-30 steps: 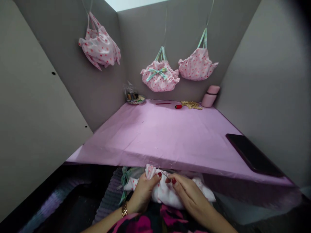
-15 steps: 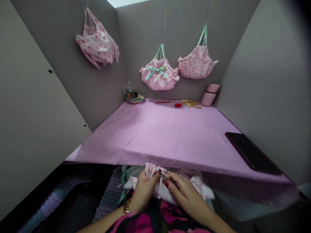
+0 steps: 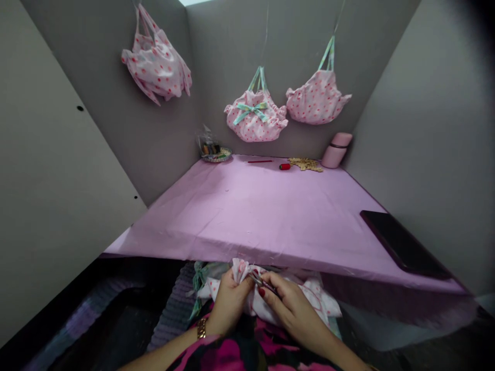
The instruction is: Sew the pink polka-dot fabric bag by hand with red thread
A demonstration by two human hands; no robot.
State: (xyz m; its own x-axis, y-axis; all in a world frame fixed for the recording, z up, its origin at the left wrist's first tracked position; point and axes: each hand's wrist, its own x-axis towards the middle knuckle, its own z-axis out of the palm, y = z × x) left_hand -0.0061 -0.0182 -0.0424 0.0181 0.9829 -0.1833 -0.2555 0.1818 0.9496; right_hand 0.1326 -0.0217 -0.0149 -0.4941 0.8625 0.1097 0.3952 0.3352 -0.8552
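In my lap, below the table's front edge, lies a white cloth garment (image 3: 263, 308) with red and pink dots. My left hand (image 3: 231, 297) is closed on a gathered, bunched part of it, pinching the folds upright between thumb and fingers. Thread snips (image 3: 267, 286) with slim metal blades are held in my right hand (image 3: 291, 304), between thumb and fingers. Their tips point left and meet the cloth beside my left thumb. Whether the blades are around a thread is too small to tell. Green ties (image 3: 199, 275) hang at the garment's left side.
A purple-covered table (image 3: 247, 211) stands ahead. On it are a dark tablet (image 3: 402, 245), a pink flask (image 3: 337, 150), a red thread spool (image 3: 284, 167), a red pencil-like stick (image 3: 259, 162), small beige pieces (image 3: 305, 164) and a basket (image 3: 217, 155). Dotted garments (image 3: 256, 117) hang above.
The snips have turned slightly in my right hand, and more of the metal blades shows. My left hand keeps its pinch on the cloth. The view has shifted a little.
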